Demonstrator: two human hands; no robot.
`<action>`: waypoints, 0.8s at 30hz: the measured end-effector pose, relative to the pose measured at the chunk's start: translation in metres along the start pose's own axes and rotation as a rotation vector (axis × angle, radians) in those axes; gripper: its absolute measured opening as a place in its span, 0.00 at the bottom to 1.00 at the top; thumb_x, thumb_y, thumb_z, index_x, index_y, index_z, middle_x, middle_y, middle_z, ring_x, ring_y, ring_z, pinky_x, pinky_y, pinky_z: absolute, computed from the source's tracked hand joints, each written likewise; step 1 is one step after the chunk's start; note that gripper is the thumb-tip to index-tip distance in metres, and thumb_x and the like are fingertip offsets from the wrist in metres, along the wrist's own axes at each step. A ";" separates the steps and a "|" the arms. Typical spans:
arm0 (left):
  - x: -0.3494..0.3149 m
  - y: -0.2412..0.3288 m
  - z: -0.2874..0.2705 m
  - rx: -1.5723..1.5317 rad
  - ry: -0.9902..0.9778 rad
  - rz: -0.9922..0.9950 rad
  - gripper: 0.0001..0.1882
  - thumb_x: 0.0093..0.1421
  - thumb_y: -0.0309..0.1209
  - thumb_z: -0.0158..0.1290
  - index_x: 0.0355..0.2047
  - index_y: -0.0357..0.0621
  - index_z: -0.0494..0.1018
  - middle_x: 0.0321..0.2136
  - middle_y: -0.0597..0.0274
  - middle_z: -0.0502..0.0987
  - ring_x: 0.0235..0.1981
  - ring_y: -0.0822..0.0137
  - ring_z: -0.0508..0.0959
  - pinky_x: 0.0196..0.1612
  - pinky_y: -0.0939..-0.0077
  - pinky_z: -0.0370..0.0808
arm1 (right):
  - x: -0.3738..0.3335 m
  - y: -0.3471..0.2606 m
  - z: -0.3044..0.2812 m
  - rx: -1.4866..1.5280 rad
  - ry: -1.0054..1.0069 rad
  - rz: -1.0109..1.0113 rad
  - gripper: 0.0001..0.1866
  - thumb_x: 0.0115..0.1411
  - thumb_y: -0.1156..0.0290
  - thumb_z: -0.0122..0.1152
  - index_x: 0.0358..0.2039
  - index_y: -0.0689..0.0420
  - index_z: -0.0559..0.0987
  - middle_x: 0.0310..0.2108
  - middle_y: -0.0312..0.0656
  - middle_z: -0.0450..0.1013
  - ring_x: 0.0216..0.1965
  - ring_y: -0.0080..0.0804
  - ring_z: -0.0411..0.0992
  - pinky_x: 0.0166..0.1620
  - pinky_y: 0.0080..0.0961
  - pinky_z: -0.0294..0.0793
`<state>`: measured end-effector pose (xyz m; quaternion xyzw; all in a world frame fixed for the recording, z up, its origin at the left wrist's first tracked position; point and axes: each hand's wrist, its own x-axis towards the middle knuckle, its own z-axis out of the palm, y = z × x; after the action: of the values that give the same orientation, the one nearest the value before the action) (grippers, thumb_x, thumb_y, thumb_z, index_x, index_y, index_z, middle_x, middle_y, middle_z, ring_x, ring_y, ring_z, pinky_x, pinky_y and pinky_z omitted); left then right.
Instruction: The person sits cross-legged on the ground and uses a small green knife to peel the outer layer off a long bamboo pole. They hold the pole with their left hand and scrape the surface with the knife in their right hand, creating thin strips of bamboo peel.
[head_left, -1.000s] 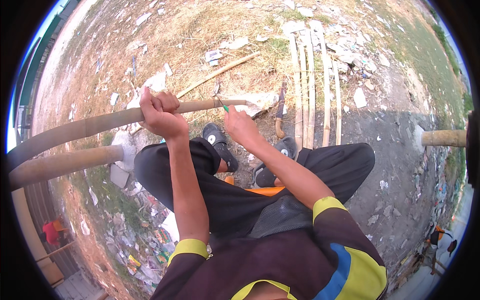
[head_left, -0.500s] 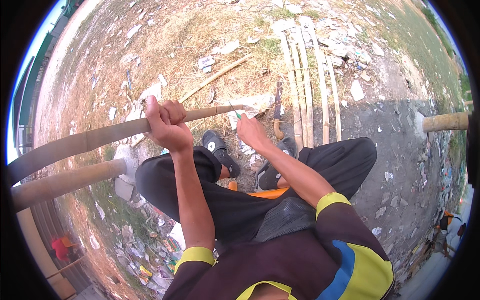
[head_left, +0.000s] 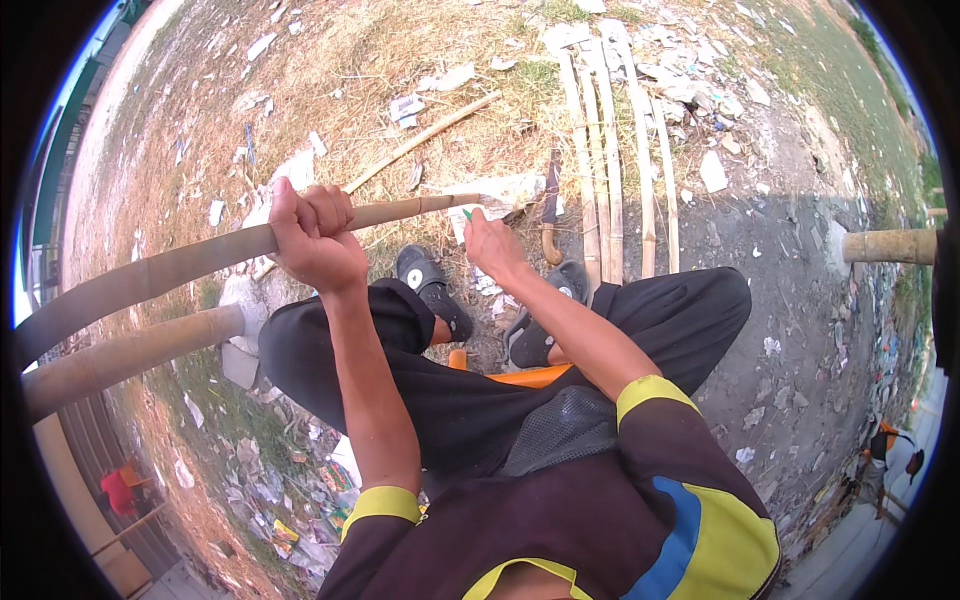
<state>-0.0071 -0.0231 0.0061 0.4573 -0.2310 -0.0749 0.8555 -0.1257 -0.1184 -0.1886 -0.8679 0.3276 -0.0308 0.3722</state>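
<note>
1. Outdoors we are, on rough ground [head_left: 330, 75] of straw-coloured grass and littered paper scraps, turning to grey shaded dirt [head_left: 730, 350] at the right.

2. Seated low on an orange seat [head_left: 535, 376], a person in black trousers [head_left: 660, 320] has both knees spread wide, dark shoes [head_left: 430, 285] planted between them.

3. Sweeping in from the left edge comes a long, curved, tan bamboo strip [head_left: 165, 268], its tapered tip reaching above the shoes, over pale scraps.

4. Thick round bamboo poles flank the scene: a left pole [head_left: 140, 350] under the strip, a right pole [head_left: 888, 246] at the far edge; between the latter and the right knee runs a broad stretch of shaded dirt.

5. Ahead, flat pale bamboo lengths [head_left: 609, 150] lie roughly side by side, near ends by the right shoe, bounding the workspace.

6. Slanting beyond the strip, a thin yellowish bamboo stick [head_left: 430, 135] rests on the grass.

7. Between tip and lengths: a dark-bladed knife with a curved wooden handle [head_left: 551, 210].

8. Clenched hard, the left hand [head_left: 320, 240] grips the strip; the right hand [head_left: 495, 245] is closed around a small green-handled tool [head_left: 468, 213], just beside the tip. Whether its blade touches bamboo, I cannot tell.
</note>
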 end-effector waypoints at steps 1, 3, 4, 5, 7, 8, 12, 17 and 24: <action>0.003 0.000 0.000 -0.007 0.003 -0.005 0.24 0.67 0.36 0.37 0.13 0.53 0.46 0.07 0.73 0.43 0.12 0.77 0.40 0.17 0.75 0.43 | 0.004 0.002 -0.002 -0.007 -0.014 0.011 0.17 0.65 0.61 0.41 0.39 0.64 0.68 0.26 0.64 0.74 0.31 0.63 0.75 0.36 0.52 0.75; 0.006 0.002 -0.001 -0.014 0.021 -0.013 0.24 0.67 0.36 0.37 0.13 0.53 0.46 0.07 0.73 0.43 0.12 0.77 0.40 0.17 0.75 0.43 | 0.006 -0.005 -0.004 0.007 -0.051 0.025 0.17 0.65 0.62 0.41 0.39 0.66 0.69 0.29 0.66 0.74 0.34 0.63 0.75 0.37 0.51 0.76; 0.005 0.002 -0.001 0.001 0.041 -0.012 0.24 0.67 0.36 0.37 0.13 0.53 0.46 0.07 0.73 0.43 0.12 0.76 0.40 0.17 0.75 0.43 | 0.002 -0.013 -0.007 0.013 -0.047 0.008 0.17 0.65 0.62 0.41 0.39 0.66 0.69 0.30 0.66 0.74 0.34 0.63 0.75 0.38 0.51 0.76; 0.001 0.002 0.001 0.016 0.061 -0.010 0.24 0.67 0.36 0.38 0.13 0.53 0.46 0.07 0.73 0.43 0.12 0.76 0.40 0.18 0.75 0.43 | 0.000 -0.018 -0.008 0.019 -0.043 -0.009 0.17 0.65 0.63 0.41 0.39 0.67 0.69 0.31 0.66 0.74 0.35 0.63 0.75 0.38 0.50 0.76; -0.004 0.001 0.008 0.010 0.056 -0.025 0.24 0.67 0.36 0.38 0.13 0.53 0.46 0.07 0.73 0.43 0.12 0.76 0.40 0.17 0.75 0.43 | 0.011 0.015 0.014 -0.017 -0.020 0.102 0.17 0.65 0.63 0.42 0.38 0.67 0.69 0.30 0.65 0.74 0.35 0.62 0.75 0.38 0.50 0.76; -0.004 0.001 0.009 -0.006 0.043 -0.029 0.24 0.67 0.36 0.38 0.13 0.53 0.46 0.07 0.73 0.43 0.12 0.76 0.40 0.17 0.75 0.43 | 0.014 0.028 0.021 -0.034 -0.009 0.154 0.17 0.65 0.63 0.42 0.38 0.67 0.70 0.30 0.65 0.75 0.35 0.61 0.76 0.38 0.50 0.76; 0.000 0.001 0.008 0.029 0.011 0.014 0.23 0.67 0.35 0.38 0.13 0.53 0.46 0.07 0.73 0.43 0.12 0.77 0.41 0.17 0.74 0.42 | 0.017 0.022 0.014 -0.012 0.033 0.060 0.16 0.64 0.64 0.42 0.39 0.67 0.69 0.25 0.64 0.74 0.29 0.65 0.74 0.35 0.55 0.73; 0.002 0.002 0.011 0.024 0.032 0.010 0.24 0.66 0.36 0.38 0.13 0.53 0.46 0.07 0.73 0.43 0.12 0.77 0.41 0.17 0.74 0.42 | 0.013 0.028 0.038 0.075 0.120 0.033 0.14 0.64 0.66 0.44 0.37 0.66 0.69 0.22 0.66 0.72 0.28 0.65 0.73 0.34 0.54 0.73; -0.002 0.002 0.006 0.000 0.028 -0.022 0.24 0.66 0.35 0.39 0.13 0.53 0.45 0.07 0.73 0.43 0.12 0.76 0.41 0.17 0.74 0.42 | 0.015 0.015 0.021 0.044 0.049 0.044 0.16 0.65 0.64 0.43 0.37 0.67 0.70 0.25 0.65 0.74 0.31 0.63 0.75 0.36 0.51 0.74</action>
<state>-0.0118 -0.0259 0.0100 0.4609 -0.2138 -0.0777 0.8578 -0.1156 -0.1220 -0.2163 -0.8509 0.3551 -0.0512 0.3837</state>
